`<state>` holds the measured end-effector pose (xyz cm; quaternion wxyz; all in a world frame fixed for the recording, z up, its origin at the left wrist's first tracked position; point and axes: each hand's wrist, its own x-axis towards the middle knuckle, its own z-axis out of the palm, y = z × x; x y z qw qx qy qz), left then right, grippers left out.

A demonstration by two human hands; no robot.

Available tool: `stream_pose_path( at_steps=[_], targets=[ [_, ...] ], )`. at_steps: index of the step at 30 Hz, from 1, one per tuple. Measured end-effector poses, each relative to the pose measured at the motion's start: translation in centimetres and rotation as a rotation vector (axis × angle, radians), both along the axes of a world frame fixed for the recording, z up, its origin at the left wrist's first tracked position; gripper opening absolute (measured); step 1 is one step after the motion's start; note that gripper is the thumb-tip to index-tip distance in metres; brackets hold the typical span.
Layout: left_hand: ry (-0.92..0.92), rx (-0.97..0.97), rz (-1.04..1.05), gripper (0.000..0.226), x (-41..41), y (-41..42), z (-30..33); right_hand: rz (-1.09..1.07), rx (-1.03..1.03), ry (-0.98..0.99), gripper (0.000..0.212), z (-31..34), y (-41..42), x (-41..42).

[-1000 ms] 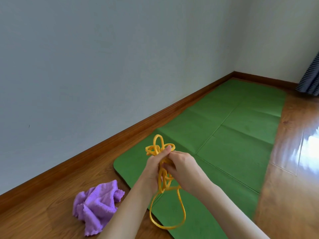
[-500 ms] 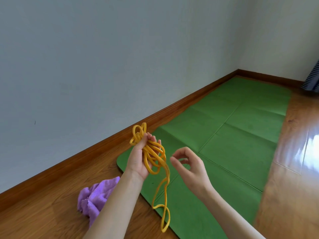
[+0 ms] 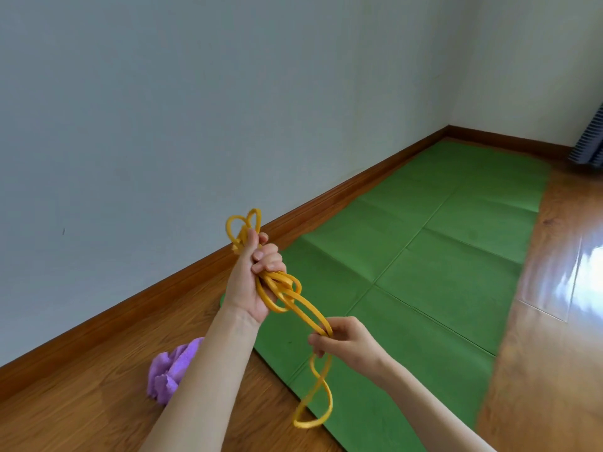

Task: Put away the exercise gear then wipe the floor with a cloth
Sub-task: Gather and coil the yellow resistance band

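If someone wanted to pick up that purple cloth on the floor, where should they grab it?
Probably from above, pinching the raised folds of the purple cloth. It lies crumpled in a soft heap on the wooden floor, so bunched ridges stick up and offer more to hold than its flat edges. Coming from its left seems easiest, since the left forearm covers its right side in this view.

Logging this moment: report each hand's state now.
Left hand: grips the bundled yellow band.
Right hand: pinches a strand of the same band.
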<state>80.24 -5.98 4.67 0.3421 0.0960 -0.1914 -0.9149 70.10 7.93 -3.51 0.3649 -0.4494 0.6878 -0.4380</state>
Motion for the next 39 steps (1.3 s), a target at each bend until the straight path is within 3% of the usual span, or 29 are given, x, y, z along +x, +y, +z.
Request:
stream_pose_path(
  at_steps=[8, 13, 17, 20, 25, 27, 31, 36, 39],
  targets=[
    [-0.3, -0.103, 0.189, 0.025, 3.0, -2.3, -2.8, -0.203, -0.013, 0.009, 0.014, -0.1, 2.4, -4.0],
    [-0.579, -0.374, 0.129, 0.023, 2.4, -0.6, -4.2, -0.283, -0.131, -0.08, 0.011, 2.9, 1.5, -3.5],
    [-0.628, -0.575, 0.067, 0.024, 0.6, 2.4, -4.2, -0.378, -0.096, -0.085, 0.012, 4.8, 0.1, -2.0],
    [-0.661, -0.681, 0.008, 0.036, -0.5, 4.1, -4.5, -0.411, -0.141, -0.247, 0.025, 6.1, -0.6, -0.9],
    [-0.579, -0.793, -0.084, 0.017, -1.2, 5.6, -4.3, -0.443, -0.212, -0.712, 0.03, 7.5, -0.8, -0.1],
    [-0.585, -0.822, -0.143, 0.018, -1.4, 5.9, -4.2, -0.452, -0.212, -0.788, 0.027, 7.9, -0.7, -0.1],
    [-0.638, -0.836, -0.232, 0.032, -1.4, 6.1, -4.6, -0.395, -0.16, -0.711, 0.026, 7.7, -0.7, 0.1],
    [-0.812, -0.814, -0.342, 0.009, -0.5, 5.3, -5.3, -0.166, -0.039, -0.426, 0.026, 8.1, 0.1, -0.4],
    [-0.811, -0.704, -0.415, 0.008, 0.1, 4.8, -5.6, -0.065, 0.032, -0.306, 0.026, 9.2, 0.6, -0.7]
  ],
)
